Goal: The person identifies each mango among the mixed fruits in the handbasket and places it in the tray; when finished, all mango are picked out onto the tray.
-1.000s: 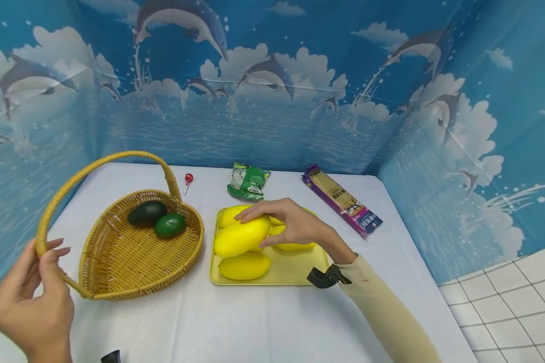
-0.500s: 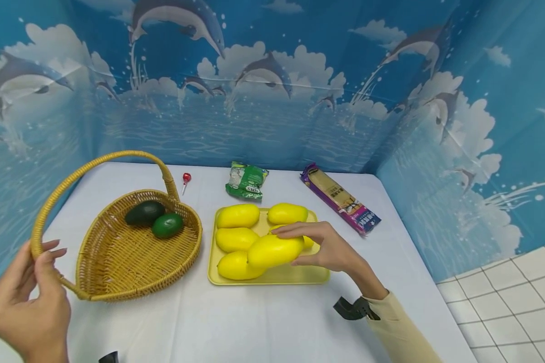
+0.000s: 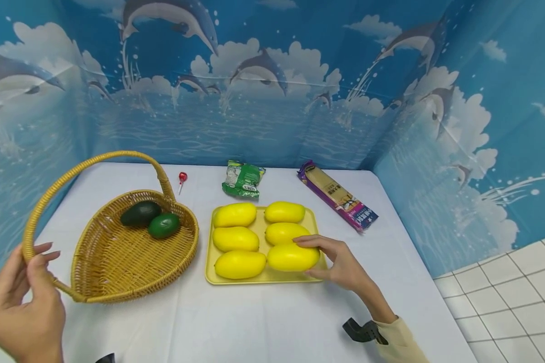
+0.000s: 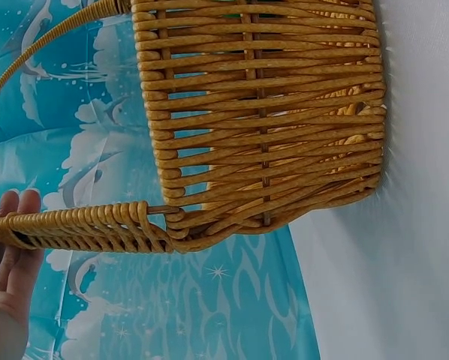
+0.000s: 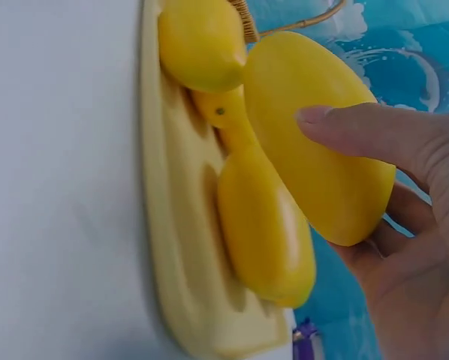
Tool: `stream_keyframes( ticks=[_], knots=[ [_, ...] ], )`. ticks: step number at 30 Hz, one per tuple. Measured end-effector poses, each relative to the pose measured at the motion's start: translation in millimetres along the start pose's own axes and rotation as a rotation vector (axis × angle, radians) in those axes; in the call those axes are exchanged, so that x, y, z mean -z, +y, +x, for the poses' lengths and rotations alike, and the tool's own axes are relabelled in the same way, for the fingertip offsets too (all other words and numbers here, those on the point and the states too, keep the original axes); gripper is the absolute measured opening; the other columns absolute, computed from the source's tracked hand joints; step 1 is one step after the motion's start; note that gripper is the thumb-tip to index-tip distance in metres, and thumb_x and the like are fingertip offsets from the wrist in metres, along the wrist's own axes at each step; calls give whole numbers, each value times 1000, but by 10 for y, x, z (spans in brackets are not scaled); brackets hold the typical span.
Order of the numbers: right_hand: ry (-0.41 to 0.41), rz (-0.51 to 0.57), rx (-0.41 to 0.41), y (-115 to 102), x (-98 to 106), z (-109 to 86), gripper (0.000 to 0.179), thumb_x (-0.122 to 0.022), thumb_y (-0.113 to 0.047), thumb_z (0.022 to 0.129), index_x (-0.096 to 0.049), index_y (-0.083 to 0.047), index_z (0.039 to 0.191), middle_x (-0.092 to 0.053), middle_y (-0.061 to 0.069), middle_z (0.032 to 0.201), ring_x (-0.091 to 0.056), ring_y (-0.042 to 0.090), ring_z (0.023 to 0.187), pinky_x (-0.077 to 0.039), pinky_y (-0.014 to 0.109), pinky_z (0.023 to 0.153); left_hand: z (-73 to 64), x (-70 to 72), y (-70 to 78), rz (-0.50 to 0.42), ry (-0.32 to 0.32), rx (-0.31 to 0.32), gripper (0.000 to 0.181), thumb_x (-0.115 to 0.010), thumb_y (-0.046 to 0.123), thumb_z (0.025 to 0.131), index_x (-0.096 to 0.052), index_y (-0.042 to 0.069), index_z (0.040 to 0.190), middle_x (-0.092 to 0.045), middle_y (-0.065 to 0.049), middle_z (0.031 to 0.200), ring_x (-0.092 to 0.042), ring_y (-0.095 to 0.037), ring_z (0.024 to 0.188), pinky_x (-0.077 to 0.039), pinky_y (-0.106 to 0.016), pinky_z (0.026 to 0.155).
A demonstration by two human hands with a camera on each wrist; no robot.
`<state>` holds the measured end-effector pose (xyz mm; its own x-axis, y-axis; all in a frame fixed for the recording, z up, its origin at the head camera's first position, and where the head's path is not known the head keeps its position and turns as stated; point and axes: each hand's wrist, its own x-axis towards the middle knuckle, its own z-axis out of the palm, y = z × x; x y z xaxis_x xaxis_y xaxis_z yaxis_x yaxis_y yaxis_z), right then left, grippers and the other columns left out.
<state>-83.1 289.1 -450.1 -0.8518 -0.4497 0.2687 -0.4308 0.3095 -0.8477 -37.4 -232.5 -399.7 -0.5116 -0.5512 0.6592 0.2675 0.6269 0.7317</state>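
Observation:
My right hand (image 3: 342, 264) grips a yellow mango (image 5: 314, 135) between thumb and fingers, just over the front right of the yellow tray (image 3: 254, 280). Several other mangoes lie in that tray in two columns, among them a front left mango (image 3: 239, 264) and a back right mango (image 3: 285, 212). On the far left, my left hand (image 3: 27, 305) holds the wrapped handle (image 3: 50, 194) of a wicker basket (image 3: 127, 257). Inside the basket, at its back right, rest a dark avocado (image 3: 141, 214) and a greener avocado (image 3: 164, 225).
Behind the tray lies a green snack packet (image 3: 242, 179). A red lollipop (image 3: 182, 177) is beside the basket's handle, and a long purple noodle pack (image 3: 338, 196) lies at the back right. A dolphin-print curtain (image 3: 263, 126) borders the white table (image 3: 200, 322).
My right hand has carried the mango from over the tray's left column rightward to its front right corner. The left hand stays on the basket handle.

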Motion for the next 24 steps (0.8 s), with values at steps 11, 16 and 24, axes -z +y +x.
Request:
stream_keyframes(
  ticks=[11,16,24],
  knots=[
    [79,-84,-78,196,-102,-92,59,-92,2,83,-72,-10,137,-66,10,146,-58,33,140,-44,20,118,-9,8,-5,16,-1,11,32,-56,17,111,-73,15,138,-79,3,122,-73,3,101,-56,-6,82],
    [73,-122,-58,272,-133,-84,58,-93,2,81,-73,-10,134,-68,10,143,-60,34,137,-44,18,118,-14,11,-14,14,-2,5,33,-56,18,111,-73,15,139,-79,5,122,-73,3,100,-55,-6,81],
    [81,-177,-27,314,-160,-95,60,-95,1,78,-74,-11,133,-70,8,141,-62,33,135,-40,17,121,-7,2,-22,29,-5,-9,33,-56,19,111,-72,14,140,-78,4,123,-73,3,102,-56,-6,83]
  ],
)
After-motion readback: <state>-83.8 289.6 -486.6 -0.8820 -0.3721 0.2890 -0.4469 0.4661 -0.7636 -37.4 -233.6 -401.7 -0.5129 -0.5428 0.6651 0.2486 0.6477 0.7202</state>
